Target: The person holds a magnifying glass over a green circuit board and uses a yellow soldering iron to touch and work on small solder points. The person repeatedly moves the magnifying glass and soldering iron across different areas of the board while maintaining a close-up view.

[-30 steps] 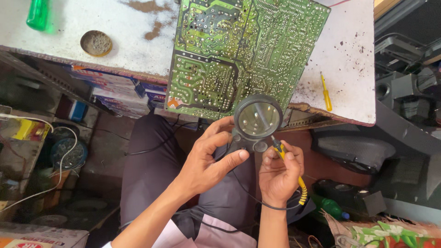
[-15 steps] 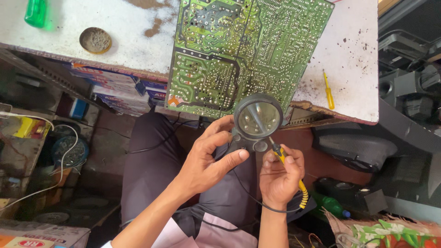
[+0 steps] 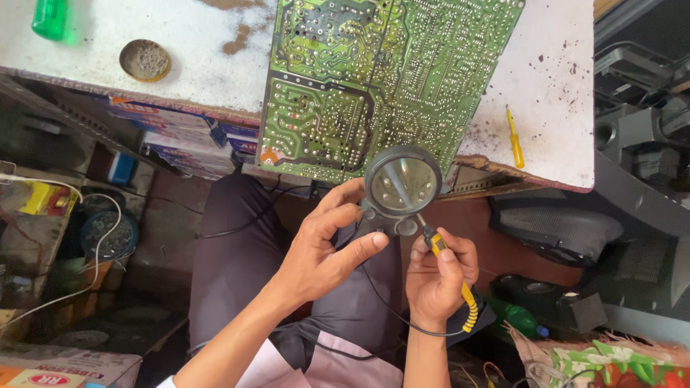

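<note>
- Green circuit board [image 3: 374, 79] overhanging the worktop [image 3: 553, 93] edge, at 12 o'clock from both hands.
- Left hand [image 3: 323, 248] closed on a round magnifier [image 3: 402, 183], lens just below the board's near edge.
- Right hand [image 3: 435, 276] gripping a yellow-handled probe [image 3: 449, 269], long axis toward 11 o'clock, tip under the lens.

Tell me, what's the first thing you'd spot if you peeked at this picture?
The big green circuit board jumps out first, lying solder-side up and hanging over the near edge of the speckled white workbench. Just below it, the left hand holds a round black magnifying glass, while the right hand grips a yellow-handled probe whose tip reaches under the lens.
</note>
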{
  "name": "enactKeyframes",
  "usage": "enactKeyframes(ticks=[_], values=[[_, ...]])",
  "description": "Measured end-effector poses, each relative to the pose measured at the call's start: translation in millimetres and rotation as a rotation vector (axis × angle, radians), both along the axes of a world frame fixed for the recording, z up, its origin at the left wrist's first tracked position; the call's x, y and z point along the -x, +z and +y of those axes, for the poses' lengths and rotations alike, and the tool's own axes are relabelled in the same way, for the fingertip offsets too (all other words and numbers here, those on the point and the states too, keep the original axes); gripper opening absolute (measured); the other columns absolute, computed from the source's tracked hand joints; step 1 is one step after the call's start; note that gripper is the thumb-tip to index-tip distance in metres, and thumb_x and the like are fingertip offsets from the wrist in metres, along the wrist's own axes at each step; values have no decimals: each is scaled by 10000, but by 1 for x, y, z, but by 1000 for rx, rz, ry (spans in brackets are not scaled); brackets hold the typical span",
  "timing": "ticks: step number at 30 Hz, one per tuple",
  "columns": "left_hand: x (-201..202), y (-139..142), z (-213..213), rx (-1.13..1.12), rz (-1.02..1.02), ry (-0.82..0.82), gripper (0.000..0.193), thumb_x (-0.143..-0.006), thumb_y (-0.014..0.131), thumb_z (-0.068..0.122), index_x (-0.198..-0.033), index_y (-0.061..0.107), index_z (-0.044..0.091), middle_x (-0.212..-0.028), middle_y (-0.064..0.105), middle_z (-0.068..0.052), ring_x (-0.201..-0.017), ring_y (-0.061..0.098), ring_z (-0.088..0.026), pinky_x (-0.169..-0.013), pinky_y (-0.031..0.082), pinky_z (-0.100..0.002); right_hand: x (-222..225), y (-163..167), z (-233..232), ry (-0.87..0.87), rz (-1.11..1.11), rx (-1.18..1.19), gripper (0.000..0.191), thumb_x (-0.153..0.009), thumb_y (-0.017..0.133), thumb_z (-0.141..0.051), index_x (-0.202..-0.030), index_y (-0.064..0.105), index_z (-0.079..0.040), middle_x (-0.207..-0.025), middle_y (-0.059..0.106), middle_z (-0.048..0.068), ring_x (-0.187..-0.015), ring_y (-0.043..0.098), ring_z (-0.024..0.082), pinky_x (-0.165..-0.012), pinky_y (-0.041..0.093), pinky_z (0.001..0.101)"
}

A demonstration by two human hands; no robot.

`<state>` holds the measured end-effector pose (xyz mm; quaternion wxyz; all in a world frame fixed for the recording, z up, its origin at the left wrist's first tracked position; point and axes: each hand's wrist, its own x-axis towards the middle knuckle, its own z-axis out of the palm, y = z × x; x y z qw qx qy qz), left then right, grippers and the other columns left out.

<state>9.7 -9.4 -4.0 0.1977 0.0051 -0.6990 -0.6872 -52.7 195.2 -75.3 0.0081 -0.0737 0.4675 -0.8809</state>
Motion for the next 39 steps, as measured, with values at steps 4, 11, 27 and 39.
enactKeyframes(ticks=[4,11,27,39], values=[[0,0,0,-7,5,2,296,-918,784,214,-1106,716,-3,-1480,565,-203,-1382,579,-322,-1143,443,-413,1,0,0,21,-17,30,237,-990,616,-142,-1161,643,21,-941,664,145,-824,613,220,-674,465,300],[1,0,0,-4,-1,1,295,-914,786,211,-1106,720,-2,-1475,572,-201,-1387,577,-321,-1147,440,-412,-4,-1,-4,78,-63,98,250,-1015,615,-162,-1190,633,15,-908,651,166,-777,584,210,-687,472,306],[0,-2,0,-1,12,3,287,-919,788,212,-1097,715,-2,-1480,569,-200,-1396,572,-322,-1155,438,-415,-4,-2,-7,60,-90,114,234,-1007,606,-166,-1174,623,-4,-885,630,144,-750,552,204,-659,451,306],[1,-1,0,0,9,2,286,-915,789,215,-1085,714,-3,-1475,571,-203,-1386,578,-319,-1143,447,-412,-9,2,-8,0,-13,12,212,-997,608,-131,-1164,625,-3,-945,658,125,-824,601,199,-678,461,287]])
